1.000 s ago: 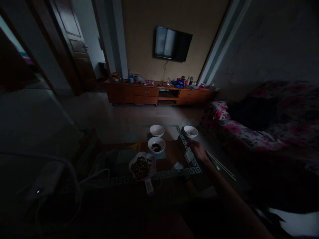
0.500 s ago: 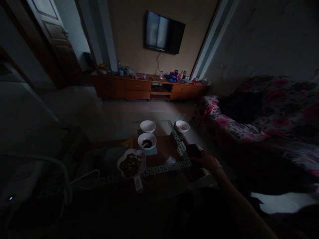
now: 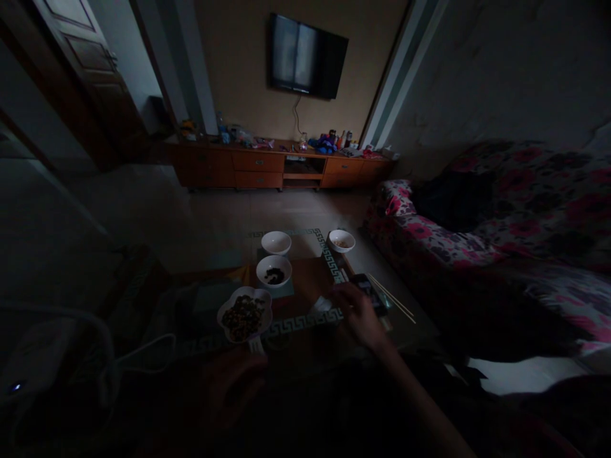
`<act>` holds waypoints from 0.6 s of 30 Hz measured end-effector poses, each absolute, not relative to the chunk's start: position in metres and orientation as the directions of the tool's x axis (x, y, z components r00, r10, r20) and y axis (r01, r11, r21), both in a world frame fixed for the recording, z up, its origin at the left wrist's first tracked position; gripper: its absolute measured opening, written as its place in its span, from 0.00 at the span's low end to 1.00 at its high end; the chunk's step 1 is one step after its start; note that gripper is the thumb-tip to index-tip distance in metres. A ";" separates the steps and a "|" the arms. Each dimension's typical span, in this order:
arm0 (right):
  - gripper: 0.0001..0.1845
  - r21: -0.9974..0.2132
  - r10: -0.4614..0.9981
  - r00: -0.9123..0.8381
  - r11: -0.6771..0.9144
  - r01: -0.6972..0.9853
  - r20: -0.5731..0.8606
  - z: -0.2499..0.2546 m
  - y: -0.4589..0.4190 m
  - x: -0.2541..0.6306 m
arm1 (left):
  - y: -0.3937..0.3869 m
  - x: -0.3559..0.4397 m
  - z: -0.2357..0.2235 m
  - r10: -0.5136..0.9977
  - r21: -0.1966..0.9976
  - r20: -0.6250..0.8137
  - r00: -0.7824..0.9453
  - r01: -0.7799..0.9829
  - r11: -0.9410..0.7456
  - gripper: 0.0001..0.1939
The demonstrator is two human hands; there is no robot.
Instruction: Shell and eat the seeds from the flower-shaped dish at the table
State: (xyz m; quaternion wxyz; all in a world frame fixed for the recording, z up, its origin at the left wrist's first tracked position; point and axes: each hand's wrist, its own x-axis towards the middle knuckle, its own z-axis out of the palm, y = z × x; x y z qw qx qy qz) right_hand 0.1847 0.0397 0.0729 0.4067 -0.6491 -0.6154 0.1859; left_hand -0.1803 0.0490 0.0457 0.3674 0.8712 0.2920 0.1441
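Note:
My right hand [image 3: 361, 315] is over the right part of the glass table, fingers apart and bent, holding nothing I can see. Its fingertips point toward a crumpled white tissue [image 3: 322, 305]. A dark, flat object [image 3: 365, 284] lies just behind this hand, with a pair of chopsticks [image 3: 394, 299] on its right. Low in the view, my left hand [image 3: 233, 375] is dim, its fingers loosely apart. It is nearest to a small white item with print [image 3: 256, 345] and a flower-shaped bowl [image 3: 244, 315] of mixed chopped food.
A white bowl with dark contents [image 3: 273, 271], a white bowl [image 3: 276, 243] behind it and another with pale pieces [image 3: 342, 241] stand on the table [image 3: 305, 273]. A white cable [image 3: 147, 356] loops at left. A flowered sofa [image 3: 429, 245] is at right.
My right hand has let go of the dark object and chopsticks, now lying on the table, and moved left toward the tissue. My left hand has come into view from below.

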 end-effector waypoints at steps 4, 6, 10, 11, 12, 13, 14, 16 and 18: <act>0.09 -0.795 0.914 -0.076 0.386 0.468 0.399 0.070 0.033 0.109 | 0.078 -0.171 0.045 0.812 0.739 0.092 0.577 0.506 -0.444 0.27; 0.06 -0.784 0.873 -0.134 0.481 0.392 0.469 0.067 0.032 0.083 | 0.079 -0.161 0.044 0.830 0.757 0.112 0.547 0.494 -0.428 0.28; 0.08 -0.865 0.905 -0.096 0.424 0.267 0.414 0.063 0.033 0.059 | 0.069 -0.148 0.057 0.852 0.808 0.149 0.501 0.435 -0.397 0.25; 0.09 -0.887 0.916 -0.080 0.400 0.228 0.393 0.065 0.034 0.058 | 0.067 -0.147 0.062 0.858 0.828 0.146 0.492 0.414 -0.378 0.23; 0.11 -0.901 0.923 -0.060 0.384 0.203 0.380 0.069 0.035 0.057 | 0.067 -0.147 0.067 0.859 0.844 0.134 0.495 0.397 -0.360 0.22; 0.13 -0.903 0.923 -0.034 0.382 0.198 0.383 0.074 0.034 0.059 | 0.067 -0.148 0.071 0.858 0.856 0.124 0.498 0.384 -0.346 0.20; 0.16 -0.893 0.915 -0.003 0.393 0.220 0.402 0.082 0.032 0.062 | 0.069 -0.150 0.074 0.858 0.863 0.117 0.500 0.376 -0.337 0.18; 0.21 -0.834 0.873 0.059 0.441 0.331 0.484 0.101 0.024 0.073 | 0.076 -0.157 0.074 0.865 0.859 0.134 0.483 0.378 -0.344 0.17; 0.17 -0.769 0.832 0.072 0.470 0.433 0.550 0.121 0.009 0.090 | 0.086 -0.166 0.069 0.875 0.836 0.189 0.445 0.395 -0.382 0.18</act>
